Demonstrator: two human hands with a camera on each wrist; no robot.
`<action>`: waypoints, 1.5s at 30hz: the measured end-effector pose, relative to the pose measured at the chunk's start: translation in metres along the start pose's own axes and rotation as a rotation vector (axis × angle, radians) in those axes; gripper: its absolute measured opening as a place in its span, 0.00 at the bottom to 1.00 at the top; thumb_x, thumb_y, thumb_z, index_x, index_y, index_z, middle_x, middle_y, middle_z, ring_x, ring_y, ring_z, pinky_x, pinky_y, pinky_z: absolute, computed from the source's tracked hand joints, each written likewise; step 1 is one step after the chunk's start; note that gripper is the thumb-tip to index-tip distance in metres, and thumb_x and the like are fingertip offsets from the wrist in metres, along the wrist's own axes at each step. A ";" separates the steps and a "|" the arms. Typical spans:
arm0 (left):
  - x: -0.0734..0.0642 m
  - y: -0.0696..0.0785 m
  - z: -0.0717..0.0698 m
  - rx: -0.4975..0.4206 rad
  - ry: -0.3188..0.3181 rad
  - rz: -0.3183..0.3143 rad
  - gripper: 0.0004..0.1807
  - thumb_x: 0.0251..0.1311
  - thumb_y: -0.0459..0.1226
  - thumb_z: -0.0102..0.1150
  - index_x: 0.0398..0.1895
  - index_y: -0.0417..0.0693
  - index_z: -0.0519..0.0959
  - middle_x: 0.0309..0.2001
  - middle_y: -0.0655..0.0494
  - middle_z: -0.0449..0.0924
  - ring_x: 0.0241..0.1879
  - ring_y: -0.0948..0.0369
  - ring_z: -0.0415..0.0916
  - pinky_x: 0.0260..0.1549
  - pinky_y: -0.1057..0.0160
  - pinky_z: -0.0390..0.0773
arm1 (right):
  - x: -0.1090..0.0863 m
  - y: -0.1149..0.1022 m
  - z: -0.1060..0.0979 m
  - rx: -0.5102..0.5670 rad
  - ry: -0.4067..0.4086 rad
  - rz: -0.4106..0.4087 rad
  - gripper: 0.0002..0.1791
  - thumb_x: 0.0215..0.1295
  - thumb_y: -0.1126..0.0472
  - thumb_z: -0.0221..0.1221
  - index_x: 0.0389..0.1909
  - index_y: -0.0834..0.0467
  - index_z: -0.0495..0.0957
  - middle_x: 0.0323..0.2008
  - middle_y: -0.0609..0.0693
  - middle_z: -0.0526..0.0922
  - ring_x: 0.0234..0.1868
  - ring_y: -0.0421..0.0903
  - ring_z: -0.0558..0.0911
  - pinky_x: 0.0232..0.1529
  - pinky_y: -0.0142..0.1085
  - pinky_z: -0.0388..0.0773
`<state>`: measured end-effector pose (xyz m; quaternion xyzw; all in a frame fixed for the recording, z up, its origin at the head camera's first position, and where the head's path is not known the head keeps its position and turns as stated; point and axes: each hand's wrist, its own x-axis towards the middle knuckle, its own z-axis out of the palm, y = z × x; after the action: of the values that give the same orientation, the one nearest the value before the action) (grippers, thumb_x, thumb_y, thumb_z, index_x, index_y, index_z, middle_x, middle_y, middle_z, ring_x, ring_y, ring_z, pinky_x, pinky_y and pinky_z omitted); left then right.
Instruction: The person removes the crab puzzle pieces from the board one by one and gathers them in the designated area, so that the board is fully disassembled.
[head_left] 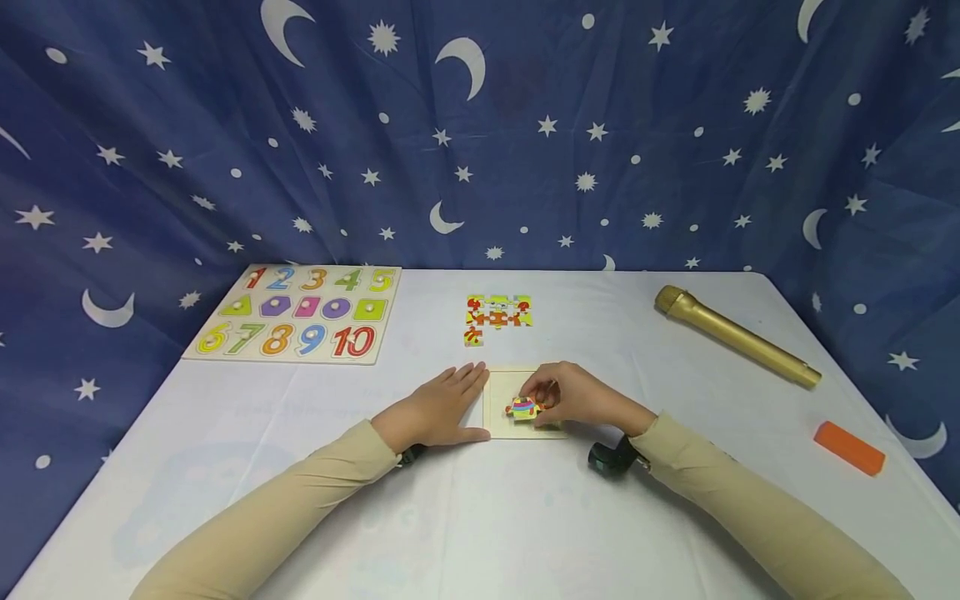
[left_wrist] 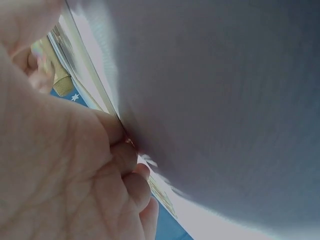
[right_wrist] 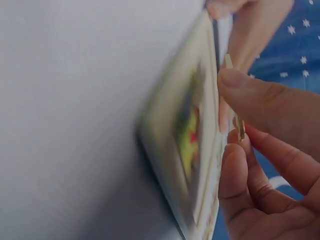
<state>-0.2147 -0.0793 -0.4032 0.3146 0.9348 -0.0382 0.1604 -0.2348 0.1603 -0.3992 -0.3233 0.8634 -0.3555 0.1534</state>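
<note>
My right hand [head_left: 573, 396] pinches a small colourful jigsaw piece [head_left: 522, 408] over a shallow wooden puzzle tray [head_left: 498, 427]. From the right wrist view the held piece shows edge-on between thumb and fingers. Another bright piece [right_wrist: 190, 135], blurred there, lies inside the tray near its right side, mostly under my hand in the head view. Along the tray's left edge rests my left hand [head_left: 442, 408], fingers extended and thumb spread at the lower corner. The left wrist view is filled by its palm and the tablecloth.
Several joined jigsaw pieces [head_left: 498, 312] lie behind the tray. A wooden number-and-shape board [head_left: 300, 317] is at the back left. On the right are a gold microphone [head_left: 735, 336] and an orange block [head_left: 849, 448]. A blue star-patterned curtain [head_left: 525, 208] hangs behind the white table.
</note>
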 end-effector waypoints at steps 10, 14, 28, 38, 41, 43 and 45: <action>-0.002 -0.002 -0.002 -0.017 -0.009 -0.001 0.50 0.60 0.66 0.42 0.75 0.43 0.42 0.76 0.50 0.39 0.75 0.56 0.39 0.74 0.56 0.45 | 0.050 0.016 -0.036 0.021 0.116 0.114 0.20 0.45 0.66 0.71 0.43 0.62 0.82 0.35 0.54 0.83 0.33 0.43 0.77 0.38 0.32 0.79; -0.002 -0.001 -0.001 -0.019 -0.007 0.007 0.50 0.60 0.66 0.42 0.75 0.43 0.42 0.76 0.50 0.39 0.75 0.56 0.39 0.74 0.55 0.46 | 0.073 0.027 -0.041 0.047 0.123 0.148 0.20 0.45 0.67 0.71 0.43 0.63 0.82 0.36 0.55 0.83 0.34 0.43 0.77 0.39 0.32 0.79; -0.001 0.000 -0.001 -0.020 -0.004 0.004 0.50 0.60 0.65 0.43 0.74 0.43 0.44 0.76 0.50 0.40 0.75 0.56 0.40 0.74 0.56 0.46 | 0.115 0.042 -0.029 0.040 0.105 0.201 0.19 0.44 0.71 0.71 0.41 0.65 0.82 0.35 0.54 0.83 0.30 0.38 0.75 0.33 0.25 0.76; 0.001 -0.001 0.002 -0.011 0.004 0.014 0.50 0.60 0.66 0.42 0.74 0.43 0.44 0.76 0.50 0.41 0.75 0.56 0.40 0.74 0.56 0.46 | 0.116 0.040 -0.029 0.019 0.101 0.202 0.21 0.43 0.71 0.72 0.42 0.65 0.81 0.37 0.55 0.83 0.32 0.39 0.76 0.35 0.26 0.77; 0.002 -0.003 0.003 -0.014 0.006 0.018 0.50 0.60 0.66 0.42 0.74 0.42 0.44 0.76 0.49 0.41 0.75 0.55 0.40 0.73 0.56 0.47 | 0.112 0.038 -0.032 0.029 0.101 0.181 0.21 0.43 0.70 0.71 0.42 0.64 0.81 0.38 0.55 0.83 0.33 0.40 0.77 0.37 0.28 0.78; 0.002 -0.003 0.003 -0.016 0.003 0.018 0.50 0.60 0.66 0.42 0.74 0.43 0.44 0.76 0.49 0.40 0.75 0.55 0.40 0.73 0.56 0.46 | 0.107 0.036 -0.034 0.026 0.102 0.177 0.21 0.44 0.69 0.71 0.43 0.64 0.81 0.39 0.55 0.83 0.34 0.41 0.78 0.39 0.30 0.78; 0.002 -0.004 0.003 -0.019 0.002 0.019 0.50 0.60 0.66 0.42 0.74 0.43 0.44 0.76 0.49 0.40 0.75 0.55 0.40 0.73 0.55 0.47 | 0.099 0.032 -0.037 0.008 0.100 0.165 0.21 0.46 0.67 0.71 0.44 0.63 0.81 0.40 0.56 0.83 0.36 0.43 0.78 0.41 0.32 0.79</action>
<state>-0.2172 -0.0817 -0.4064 0.3221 0.9322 -0.0277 0.1626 -0.3410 0.1302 -0.3998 -0.2324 0.8922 -0.3609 0.1403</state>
